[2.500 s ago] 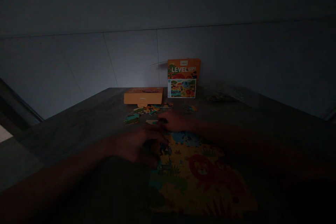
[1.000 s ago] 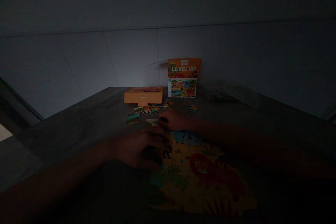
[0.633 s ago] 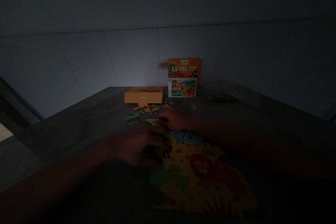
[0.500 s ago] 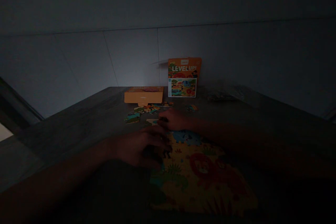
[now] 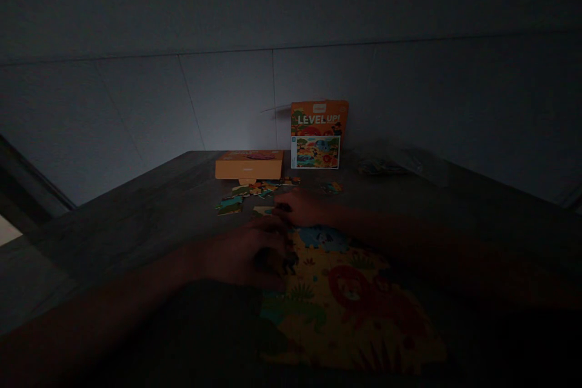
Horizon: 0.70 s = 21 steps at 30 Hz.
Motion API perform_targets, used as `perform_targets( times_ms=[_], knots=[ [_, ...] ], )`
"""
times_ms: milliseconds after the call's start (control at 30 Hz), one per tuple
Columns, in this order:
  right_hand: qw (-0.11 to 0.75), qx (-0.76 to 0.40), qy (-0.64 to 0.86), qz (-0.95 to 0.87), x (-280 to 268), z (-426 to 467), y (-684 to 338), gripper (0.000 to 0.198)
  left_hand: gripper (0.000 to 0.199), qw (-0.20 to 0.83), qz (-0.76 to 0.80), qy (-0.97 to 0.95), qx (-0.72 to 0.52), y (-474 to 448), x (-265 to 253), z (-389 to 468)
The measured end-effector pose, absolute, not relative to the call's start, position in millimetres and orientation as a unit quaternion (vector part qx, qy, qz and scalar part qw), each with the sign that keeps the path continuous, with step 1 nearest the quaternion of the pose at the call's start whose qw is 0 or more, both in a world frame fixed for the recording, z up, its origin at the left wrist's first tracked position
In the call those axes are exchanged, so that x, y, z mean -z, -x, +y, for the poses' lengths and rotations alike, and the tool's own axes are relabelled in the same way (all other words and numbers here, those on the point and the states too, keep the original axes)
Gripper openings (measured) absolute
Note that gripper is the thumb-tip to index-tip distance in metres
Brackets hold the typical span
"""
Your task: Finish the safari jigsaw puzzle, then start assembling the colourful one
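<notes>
A partly joined jigsaw puzzle [image 5: 318, 309] with lions, an elephant and a crocodile lies on the table before me. My left hand [image 5: 240, 251] rests over its left edge, thumb and fingers apart in a wide arch. Across the far edge reaches my right hand [image 5: 302, 207], its fingers curled down near the upper left corner and close to the left fingertips. What those curled fingers hold, if anything, is lost in the dark. A pale puzzle piece [image 5: 262, 211] shows just left of them.
Loose puzzle pieces [image 5: 254, 189] lie beyond the hands, with a small group [image 5: 333, 187] to the right. Behind are an orange box [image 5: 248, 169], an upright "Level Up!" box [image 5: 319, 110] with a picture card [image 5: 315, 152], and a clear plastic bag [image 5: 409, 160]. A wall closes the back.
My left thumb has shifted slightly to the right over the puzzle, and the left fingers have moved a little. My right hand has stayed nearly in place.
</notes>
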State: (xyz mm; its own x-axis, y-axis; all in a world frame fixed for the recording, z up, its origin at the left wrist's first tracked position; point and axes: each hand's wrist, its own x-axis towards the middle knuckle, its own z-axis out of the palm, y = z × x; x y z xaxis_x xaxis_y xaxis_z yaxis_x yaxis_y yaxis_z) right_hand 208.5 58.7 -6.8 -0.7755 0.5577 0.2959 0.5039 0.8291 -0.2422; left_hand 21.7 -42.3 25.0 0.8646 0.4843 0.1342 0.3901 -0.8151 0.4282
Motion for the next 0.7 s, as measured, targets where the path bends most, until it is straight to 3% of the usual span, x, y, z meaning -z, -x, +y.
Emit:
perform_targets(
  times_ms=[100,300,433,567,700],
  knots=[
    [0.181,-0.078,0.278,-0.94,6.4,58.5,-208.9,0.018,0.037,0.22,0.222,-0.943,-0.119,-20.3,-27.1,-39.9],
    [0.186,-0.064,0.279,-0.94,7.6,59.2,-208.5,0.017,0.011,0.229,0.21,-0.946,-0.094,-9.6,-34.1,-24.2],
    [0.188,-0.049,0.308,-0.931,10.0,60.2,-208.3,0.019,0.031,0.086,0.377,-0.91,-0.146,1.6,-30.0,-2.7],
    [0.194,-0.038,0.336,-0.921,11.2,61.4,-209.5,0.019,0.032,-0.059,0.592,-0.784,-0.177,25.5,-17.4,23.1],
    [0.194,-0.042,0.342,-0.919,10.8,62.3,-210.7,0.02,0.046,-0.028,0.661,-0.748,-0.042,50.7,-11.4,39.0]
  ],
)
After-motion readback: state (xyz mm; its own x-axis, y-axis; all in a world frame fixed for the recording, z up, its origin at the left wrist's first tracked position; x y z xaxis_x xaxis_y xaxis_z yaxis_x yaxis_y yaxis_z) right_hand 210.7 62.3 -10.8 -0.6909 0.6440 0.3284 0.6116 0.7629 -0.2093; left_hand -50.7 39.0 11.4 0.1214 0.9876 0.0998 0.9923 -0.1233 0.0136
